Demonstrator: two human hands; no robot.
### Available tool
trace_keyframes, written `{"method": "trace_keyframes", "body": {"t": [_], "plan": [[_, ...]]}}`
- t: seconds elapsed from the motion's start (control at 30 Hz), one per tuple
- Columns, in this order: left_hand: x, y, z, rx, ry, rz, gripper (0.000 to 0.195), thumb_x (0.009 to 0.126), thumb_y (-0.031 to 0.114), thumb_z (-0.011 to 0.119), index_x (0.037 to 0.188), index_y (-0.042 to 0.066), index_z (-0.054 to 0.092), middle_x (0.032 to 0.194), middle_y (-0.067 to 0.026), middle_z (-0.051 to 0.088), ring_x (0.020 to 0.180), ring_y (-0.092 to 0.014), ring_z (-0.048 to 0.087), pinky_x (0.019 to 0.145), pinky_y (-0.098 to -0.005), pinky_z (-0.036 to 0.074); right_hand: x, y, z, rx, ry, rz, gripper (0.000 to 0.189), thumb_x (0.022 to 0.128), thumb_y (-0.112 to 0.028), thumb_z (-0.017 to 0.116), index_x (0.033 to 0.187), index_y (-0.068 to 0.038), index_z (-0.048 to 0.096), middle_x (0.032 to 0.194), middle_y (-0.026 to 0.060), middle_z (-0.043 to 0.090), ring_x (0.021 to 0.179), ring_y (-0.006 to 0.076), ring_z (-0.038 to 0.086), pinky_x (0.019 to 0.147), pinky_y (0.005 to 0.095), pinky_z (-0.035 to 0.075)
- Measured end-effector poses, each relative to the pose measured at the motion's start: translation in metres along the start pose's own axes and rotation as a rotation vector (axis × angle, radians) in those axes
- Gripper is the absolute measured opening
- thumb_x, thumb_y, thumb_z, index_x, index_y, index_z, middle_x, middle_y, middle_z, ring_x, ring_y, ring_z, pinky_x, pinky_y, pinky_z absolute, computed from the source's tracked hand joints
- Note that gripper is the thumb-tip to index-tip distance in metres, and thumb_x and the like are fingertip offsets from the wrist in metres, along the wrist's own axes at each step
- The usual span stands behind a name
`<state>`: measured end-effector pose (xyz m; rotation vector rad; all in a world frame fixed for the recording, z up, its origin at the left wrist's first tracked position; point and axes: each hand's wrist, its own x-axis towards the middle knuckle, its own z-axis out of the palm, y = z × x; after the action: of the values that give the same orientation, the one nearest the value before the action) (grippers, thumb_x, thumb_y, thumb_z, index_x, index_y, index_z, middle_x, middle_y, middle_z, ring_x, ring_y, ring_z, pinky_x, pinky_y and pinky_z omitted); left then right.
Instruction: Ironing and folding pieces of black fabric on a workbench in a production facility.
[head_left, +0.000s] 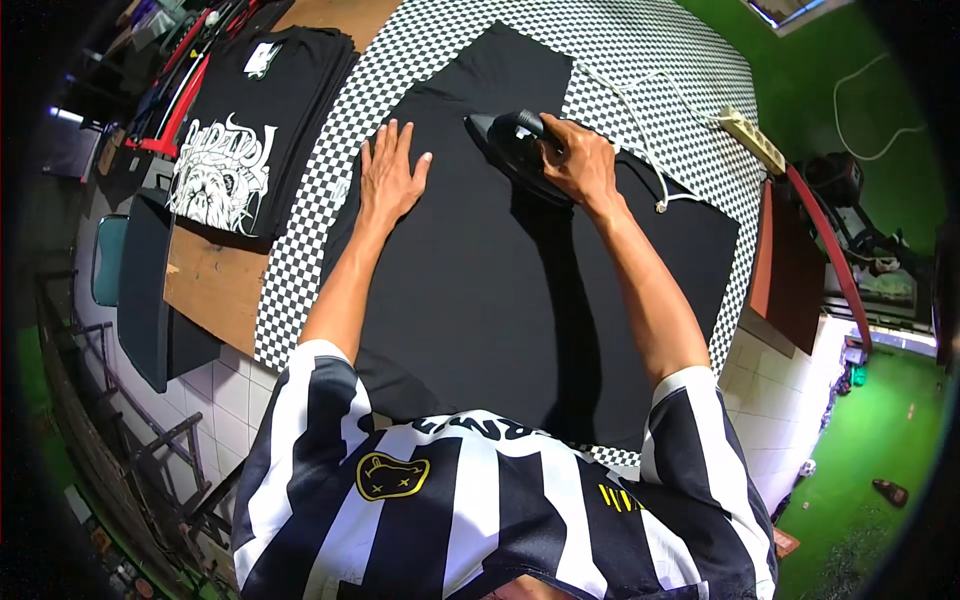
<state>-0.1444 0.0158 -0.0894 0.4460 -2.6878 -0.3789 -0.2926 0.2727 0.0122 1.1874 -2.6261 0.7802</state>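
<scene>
A black T-shirt (465, 300) lies spread over a black-and-white checkered cloth (300, 262) on the table. My left hand (391, 180) rests flat on the shirt's left part, its fingers apart. My right hand (581, 161) grips the handle of a dark clothes iron (506, 154) over the upper middle of the shirt, with the iron's pointed tip towards the upper left. The iron's soleplate is hidden, so I cannot tell whether it touches the fabric. A long dark shadow falls below the iron.
Folded black T-shirts with a white print (225, 172) form a stack on the wooden tabletop (214, 281) at left. A pale cord (645, 135) loops over the cloth near a power strip (752, 141) at upper right. A green chair (111, 259) stands far left.
</scene>
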Motion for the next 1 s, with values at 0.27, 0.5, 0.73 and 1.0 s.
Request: {"method": "trace_keyframes", "body": {"t": [0.27, 0.5, 0.73, 1.0], "plan": [[0.016, -0.009, 0.000, -0.026, 0.161, -0.008, 0.054, 0.096, 0.035, 0.060, 0.139, 0.002, 0.056, 0.134, -0.0196, 0.060, 0.125, -0.036, 0.055, 0.110, -0.0489, 0.037, 0.013, -0.016, 0.024, -0.024, 0.043, -0.030, 0.040, 0.082, -0.011, 0.067, 0.122, -0.012, 0.066, 0.097, 0.0115, 0.072, 0.084, 0.0353, 0.070, 0.070, 0.0453, 0.057], [0.066, -0.031, -0.005, -0.172, 0.087, -0.393, 0.039, 0.092, 0.033, 0.065, 0.121, 0.008, 0.069, 0.115, -0.0166, 0.067, 0.107, -0.036, 0.064, 0.092, -0.0458, 0.050, 0.033, -0.044, 0.044, -0.076, 0.000, -0.018, 0.036, 0.086, -0.018, 0.070, 0.121, -0.014, 0.069, 0.099, 0.0100, 0.073, 0.082, 0.0344, 0.071, 0.069, 0.0431, 0.057], [0.087, -0.051, -0.009, -0.311, -0.075, -0.392, 0.029, 0.085, 0.035, 0.075, 0.096, 0.009, 0.077, 0.081, -0.0082, 0.072, 0.075, -0.023, 0.068, 0.069, -0.0366, 0.052, 0.060, -0.056, 0.061, -0.077, -0.029, 0.025, 0.035, 0.086, -0.018, 0.068, 0.121, -0.012, 0.068, 0.099, 0.0111, 0.073, 0.086, 0.0368, 0.070, 0.074, 0.0460, 0.057], [0.089, -0.079, 0.004, -0.376, -0.137, -0.414, 0.022, 0.083, 0.028, 0.079, 0.093, 0.009, 0.078, 0.070, -0.0021, 0.064, 0.064, -0.014, 0.059, 0.063, -0.0321, 0.047, 0.044, -0.057, 0.051, 0.012, -0.082, -0.075, 0.037, 0.085, -0.015, 0.069, 0.122, -0.013, 0.067, 0.097, 0.0111, 0.071, 0.082, 0.0367, 0.070, 0.070, 0.0465, 0.055]]}}
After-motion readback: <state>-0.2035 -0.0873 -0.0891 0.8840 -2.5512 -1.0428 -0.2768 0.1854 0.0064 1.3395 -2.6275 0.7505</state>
